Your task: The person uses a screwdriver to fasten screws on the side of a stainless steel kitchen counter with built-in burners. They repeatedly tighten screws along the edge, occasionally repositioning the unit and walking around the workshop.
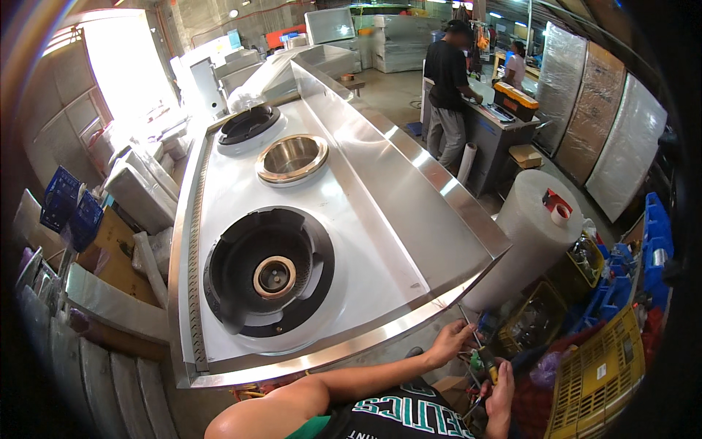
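At the near right corner of a stainless steel wok range, both of my hands are on a long, thin screwdriver. My right hand is closed around its yellow and green handle. The fingers of my left hand are pinched together at its metal shaft, which points up toward the range's corner. Whether a small part sits in that pinch is too fine to tell. Thin wires show by the corner, just beyond the left hand. The range carries a large black burner ring, a steel-rimmed pot well and another black ring farther off.
A tall roll of bubble wrap stands right of the range. Yellow crates and blue bins crowd the right side. Wrapped panels lean at left. Beyond, a person works at a grey bench holding a toolbox.
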`<state>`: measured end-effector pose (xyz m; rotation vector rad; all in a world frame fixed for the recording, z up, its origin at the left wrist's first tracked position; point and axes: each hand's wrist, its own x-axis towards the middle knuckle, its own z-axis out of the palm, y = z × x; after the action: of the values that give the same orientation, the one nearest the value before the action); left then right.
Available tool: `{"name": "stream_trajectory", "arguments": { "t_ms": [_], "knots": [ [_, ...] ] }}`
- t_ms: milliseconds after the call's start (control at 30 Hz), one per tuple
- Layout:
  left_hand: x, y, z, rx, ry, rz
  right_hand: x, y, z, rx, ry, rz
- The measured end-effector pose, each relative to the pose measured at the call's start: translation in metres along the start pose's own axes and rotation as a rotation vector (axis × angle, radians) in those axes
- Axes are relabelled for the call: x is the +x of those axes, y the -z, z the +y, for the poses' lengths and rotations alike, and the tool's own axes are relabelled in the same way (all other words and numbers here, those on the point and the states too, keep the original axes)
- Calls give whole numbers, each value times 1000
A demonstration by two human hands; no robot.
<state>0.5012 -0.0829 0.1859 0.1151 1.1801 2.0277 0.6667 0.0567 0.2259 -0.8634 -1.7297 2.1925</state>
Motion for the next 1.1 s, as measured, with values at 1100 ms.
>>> {"name": "stream_trajectory", "arguments": {
  "t_ms": [1100],
  "knots": [
    [3,6,5,29,94,11,-3,-1,0,-272,275,50]
  ]
}}
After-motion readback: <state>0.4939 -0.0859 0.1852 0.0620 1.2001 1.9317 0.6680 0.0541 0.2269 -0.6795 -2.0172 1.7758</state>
